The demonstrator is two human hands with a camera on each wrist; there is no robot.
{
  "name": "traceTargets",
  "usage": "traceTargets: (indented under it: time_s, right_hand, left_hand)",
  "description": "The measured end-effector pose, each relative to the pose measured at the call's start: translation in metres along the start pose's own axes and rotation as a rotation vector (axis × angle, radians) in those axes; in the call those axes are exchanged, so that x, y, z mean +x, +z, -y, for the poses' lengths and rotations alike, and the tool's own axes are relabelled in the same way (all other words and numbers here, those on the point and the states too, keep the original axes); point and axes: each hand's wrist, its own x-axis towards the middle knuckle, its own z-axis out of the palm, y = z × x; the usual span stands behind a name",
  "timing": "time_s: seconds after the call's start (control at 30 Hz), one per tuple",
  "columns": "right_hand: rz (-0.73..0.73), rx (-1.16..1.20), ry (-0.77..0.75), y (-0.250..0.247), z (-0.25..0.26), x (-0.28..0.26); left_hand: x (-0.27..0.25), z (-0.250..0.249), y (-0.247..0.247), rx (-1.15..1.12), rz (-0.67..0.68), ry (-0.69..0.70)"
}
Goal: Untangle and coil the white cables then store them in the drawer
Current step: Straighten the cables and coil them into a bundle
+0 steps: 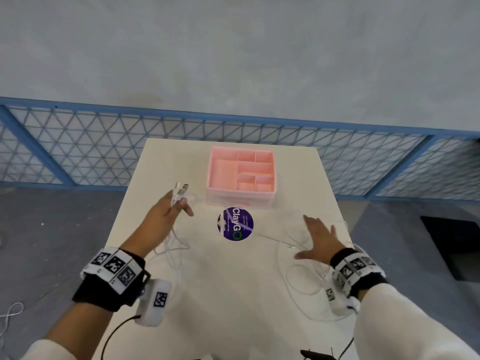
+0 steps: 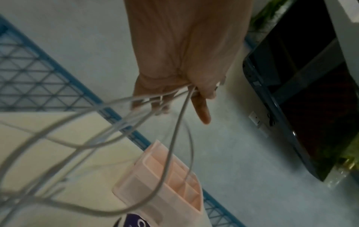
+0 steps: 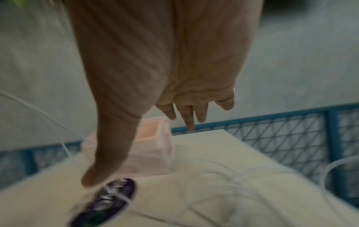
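My left hand (image 1: 171, 206) is raised above the table's left side and pinches the plug ends of the white cables (image 1: 180, 190). Their strands hang from the fingers (image 2: 202, 113) in loose loops (image 2: 169, 161) down to the table. My right hand (image 1: 318, 236) hovers with spread fingers (image 3: 188, 116) over a loose tangle of white cable (image 1: 298, 268) on the table's right side and holds nothing. A pink drawer organiser (image 1: 241, 175) with several empty compartments stands at the table's far middle, beyond both hands.
A round purple sticker (image 1: 235, 224) lies on the cream table (image 1: 220, 294) in front of the organiser. A blue mesh fence (image 1: 78, 141) runs behind the table. Another cable (image 1: 10, 315) lies on the grey floor at the left.
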Motion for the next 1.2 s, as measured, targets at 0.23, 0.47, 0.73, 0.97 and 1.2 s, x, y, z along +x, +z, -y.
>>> traceTargets:
  time_s: [0.23, 0.47, 0.73, 0.97, 1.2]
  right_hand:
    - [-0.246, 0.972, -0.584, -0.026, 0.173, -0.051]
    - [0.100, 1.095, -0.659, -0.008, 0.226, -0.068]
    - [0.312, 0.885, -0.684, -0.003, 0.189, -0.071]
    - [0.149, 0.173, -0.668, -0.031, 0.163, -0.047]
    - [-0.409, -0.514, -1.076, -0.036, 0.213, -0.058]
  left_hand:
    - [-0.027, -0.043, 0.023, -0.323, -0.018, 0.077]
    - [-0.037, -0.064, 0.018, -0.465, 0.103, 0.020]
    - [-0.034, -0.059, -0.012, -1.168, 0.163, -0.179]
    - [-0.042, -0.035, -0.010, -0.848, 0.278, -0.419]
    - [-0.052, -0.033, 0.036, -0.478, 0.265, -0.462]
